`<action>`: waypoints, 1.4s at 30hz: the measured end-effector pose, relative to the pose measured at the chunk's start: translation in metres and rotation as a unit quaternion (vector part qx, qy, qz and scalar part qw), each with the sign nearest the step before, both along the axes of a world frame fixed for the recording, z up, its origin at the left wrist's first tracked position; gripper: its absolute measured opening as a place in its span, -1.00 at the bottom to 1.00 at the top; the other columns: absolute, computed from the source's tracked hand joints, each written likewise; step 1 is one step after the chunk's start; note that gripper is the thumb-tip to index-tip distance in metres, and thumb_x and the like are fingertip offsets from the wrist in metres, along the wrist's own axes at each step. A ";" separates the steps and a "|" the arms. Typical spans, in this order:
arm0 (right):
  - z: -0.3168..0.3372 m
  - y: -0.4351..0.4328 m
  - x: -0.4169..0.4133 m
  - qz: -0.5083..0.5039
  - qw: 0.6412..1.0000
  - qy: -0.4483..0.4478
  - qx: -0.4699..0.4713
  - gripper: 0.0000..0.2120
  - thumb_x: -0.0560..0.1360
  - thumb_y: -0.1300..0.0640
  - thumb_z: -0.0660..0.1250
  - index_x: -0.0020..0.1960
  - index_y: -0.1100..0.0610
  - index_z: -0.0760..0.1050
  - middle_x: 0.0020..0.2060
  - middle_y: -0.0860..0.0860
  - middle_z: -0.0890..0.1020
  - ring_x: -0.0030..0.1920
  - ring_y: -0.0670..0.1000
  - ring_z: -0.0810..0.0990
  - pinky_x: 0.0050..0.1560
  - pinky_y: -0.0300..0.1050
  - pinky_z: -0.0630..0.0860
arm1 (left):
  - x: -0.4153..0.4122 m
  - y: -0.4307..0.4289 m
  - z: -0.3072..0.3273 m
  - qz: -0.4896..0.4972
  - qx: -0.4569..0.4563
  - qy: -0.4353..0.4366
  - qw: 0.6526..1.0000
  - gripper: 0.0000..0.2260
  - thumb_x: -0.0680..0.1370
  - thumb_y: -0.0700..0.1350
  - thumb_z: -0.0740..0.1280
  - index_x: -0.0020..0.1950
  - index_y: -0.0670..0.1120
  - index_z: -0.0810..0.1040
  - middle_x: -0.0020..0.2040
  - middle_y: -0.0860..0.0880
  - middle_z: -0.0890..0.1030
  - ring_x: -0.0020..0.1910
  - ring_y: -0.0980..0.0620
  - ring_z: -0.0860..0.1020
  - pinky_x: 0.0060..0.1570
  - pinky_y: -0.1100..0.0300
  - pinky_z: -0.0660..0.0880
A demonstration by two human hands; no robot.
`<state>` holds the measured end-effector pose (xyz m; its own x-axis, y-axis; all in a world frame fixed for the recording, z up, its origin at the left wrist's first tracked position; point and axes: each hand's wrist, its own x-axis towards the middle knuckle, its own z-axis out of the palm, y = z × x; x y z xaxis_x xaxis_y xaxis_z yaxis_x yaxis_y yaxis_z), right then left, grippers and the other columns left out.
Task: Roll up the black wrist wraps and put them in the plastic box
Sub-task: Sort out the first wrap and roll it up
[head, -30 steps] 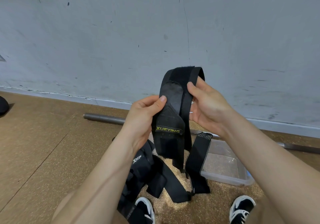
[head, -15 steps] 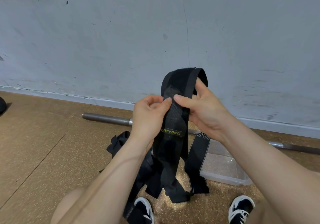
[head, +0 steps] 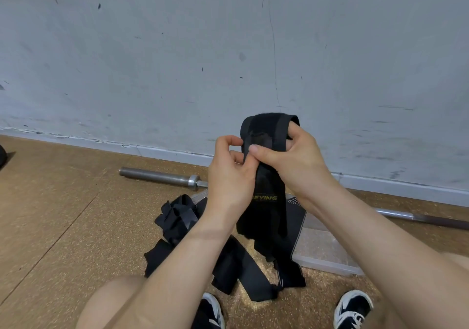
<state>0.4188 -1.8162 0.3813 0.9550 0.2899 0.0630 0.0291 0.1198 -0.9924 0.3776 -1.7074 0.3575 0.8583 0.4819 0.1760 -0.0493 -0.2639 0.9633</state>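
I hold a black wrist wrap [head: 266,201] with yellow lettering up in front of me, its top end folded over into a loop. My right hand [head: 297,161] grips the folded top, thumb pressed across the front. My left hand [head: 231,173] pinches the wrap's left edge just below the fold. The wrap's long tail hangs down to the floor. More black wraps [head: 177,217] lie in a loose heap on the floor below my arms. A clear plastic box [head: 327,255] sits on the floor to the right of the heap, partly hidden by my right forearm.
A steel barbell [head: 162,176] lies along the base of the grey wall [head: 228,49]. My two black-and-white shoes [head: 352,308] stand on the brown cork floor at the bottom edge. A dark object [head: 2,154] shows at the far left edge.
Both hands have closed in on the wrap's folded top and come together; my right thumb now crosses the front. The loop at the top has become shorter and tighter.
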 end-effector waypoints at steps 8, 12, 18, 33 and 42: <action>-0.010 0.005 0.007 -0.148 0.984 -0.046 -0.089 -0.87 0.58 0.23 0.30 0.13 0.18 0.50 0.00 0.05 0.64 0.04 0.04 0.61 0.15 0.05 0.57 | 0.002 0.000 0.001 -0.032 -0.038 0.039 0.998 -0.81 0.56 -0.02 0.42 -0.23 -0.02 0.56 -0.39 0.08 0.42 -0.39 0.16 0.40 -0.35 0.31 0.37; -0.004 0.004 0.009 -0.159 0.960 -0.145 -0.181 -0.92 0.62 0.23 0.19 0.07 0.24 0.39 -0.10 0.05 0.53 -0.11 -0.01 0.48 -0.18 -0.20 0.37 | 0.003 0.000 0.007 -0.045 -0.030 0.016 0.998 -0.66 0.52 0.07 0.40 -0.20 -0.20 0.50 -0.33 -0.13 0.47 -0.30 0.06 0.43 -0.23 0.14 0.39; 0.003 0.003 0.014 -0.139 0.971 -0.100 -0.169 -0.78 0.64 0.07 0.21 0.19 0.21 0.37 -0.12 -0.02 0.51 -0.05 0.05 0.53 -0.07 -0.06 0.47 | -0.002 -0.007 0.011 -0.109 -0.056 0.022 0.992 -0.69 0.63 0.02 0.29 -0.05 -0.24 0.42 -0.27 -0.11 0.46 -0.28 -0.02 0.42 -0.23 0.05 0.38; -0.005 0.003 0.024 -0.093 0.965 -0.091 -0.228 -0.64 0.60 -0.16 0.21 0.29 0.01 0.35 -0.14 -0.01 0.55 -0.04 0.07 0.54 0.02 -0.01 0.47 | -0.008 -0.023 0.013 -0.149 -0.271 0.051 0.950 -0.83 0.61 -0.10 0.29 0.20 -0.05 0.51 -0.14 -0.13 0.60 -0.28 -0.11 0.52 -0.52 0.16 0.31; 0.012 -0.007 -0.003 0.147 0.943 -0.123 -0.271 -0.39 0.37 -0.47 0.13 0.26 -0.14 0.41 0.16 -0.01 0.48 0.06 -0.13 0.58 0.09 -0.17 0.50 | -0.005 -0.006 0.026 -0.075 -0.219 0.003 0.973 -0.61 0.60 -0.34 0.28 0.36 -0.06 0.30 -0.14 -0.11 0.63 -0.32 0.00 0.63 -0.34 0.14 0.59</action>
<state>0.4159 -1.8234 0.3933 0.8039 0.5935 0.0390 0.3113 -0.3640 -0.8778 0.3730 -1.7129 0.3840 0.9252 0.3786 -0.0240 -0.0489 0.1817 0.9821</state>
